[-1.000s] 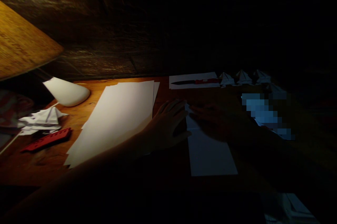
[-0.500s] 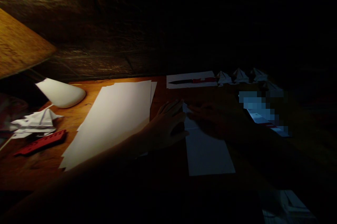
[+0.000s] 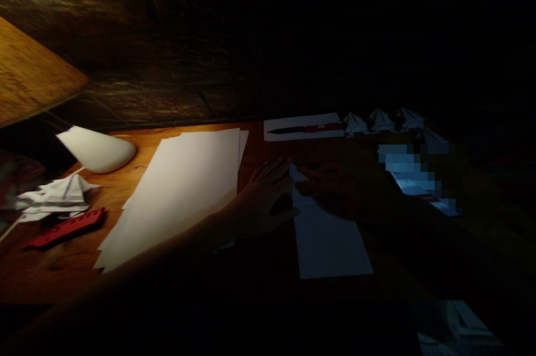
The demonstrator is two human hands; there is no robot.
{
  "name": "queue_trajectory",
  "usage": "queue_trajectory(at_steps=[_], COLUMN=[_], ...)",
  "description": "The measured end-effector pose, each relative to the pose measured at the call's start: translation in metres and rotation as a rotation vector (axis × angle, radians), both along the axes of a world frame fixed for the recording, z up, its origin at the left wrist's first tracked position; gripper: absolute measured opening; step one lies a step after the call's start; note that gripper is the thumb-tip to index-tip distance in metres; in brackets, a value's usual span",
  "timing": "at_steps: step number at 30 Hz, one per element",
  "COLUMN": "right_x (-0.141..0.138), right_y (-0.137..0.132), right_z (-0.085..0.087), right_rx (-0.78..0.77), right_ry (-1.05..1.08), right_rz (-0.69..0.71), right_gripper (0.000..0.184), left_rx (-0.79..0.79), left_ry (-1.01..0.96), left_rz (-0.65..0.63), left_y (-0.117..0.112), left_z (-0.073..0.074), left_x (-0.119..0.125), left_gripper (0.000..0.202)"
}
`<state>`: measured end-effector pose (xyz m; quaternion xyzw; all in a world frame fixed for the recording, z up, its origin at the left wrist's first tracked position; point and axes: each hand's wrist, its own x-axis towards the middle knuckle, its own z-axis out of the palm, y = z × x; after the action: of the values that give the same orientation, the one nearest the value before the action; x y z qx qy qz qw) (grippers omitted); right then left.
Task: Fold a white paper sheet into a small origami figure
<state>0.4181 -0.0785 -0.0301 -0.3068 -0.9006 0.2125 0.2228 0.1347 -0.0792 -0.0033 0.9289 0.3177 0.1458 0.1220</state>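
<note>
A sheet of white paper lies on the dim middle of the wooden table, its upper part between my hands. My left hand rests palm down at its left edge, with fingers stretched forward and thumb apart, touching the edge. Over the upper right of the sheet lies my right hand, deep in shadow, its fingers reaching left across the paper. Both hands look open and flat, though the right fingertips are hard to make out. Left of my left arm lies a stack of white paper.
A knife lies on a paper at the back, beside several folded paper shapes. A bright phone-like screen is at right. At left are a lamp base, lampshade, red object and crumpled folded paper.
Almost nothing differs. The hands and the sheet hold their places, and the whole view has shifted very slightly.
</note>
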Motion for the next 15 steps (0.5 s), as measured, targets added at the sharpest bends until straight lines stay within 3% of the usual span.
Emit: queue_trajectory(at_steps=[7,15], right_x=[0.000,0.001], right_y=[0.000,-0.001], right_z=[0.011,0.022], right_rx=[0.055,0.005], right_ry=[-0.066,-0.074], right_rz=[0.036,0.074], right_gripper=[0.042,0.036], left_rx=[0.003,-0.013], left_ry=[0.019,-0.008], left_rz=[0.001,0.032], left_y=[-0.001,-0.004], left_z=[-0.001,0.003], left_x=[-0.001,0.004], left_gripper=[0.038,0.019])
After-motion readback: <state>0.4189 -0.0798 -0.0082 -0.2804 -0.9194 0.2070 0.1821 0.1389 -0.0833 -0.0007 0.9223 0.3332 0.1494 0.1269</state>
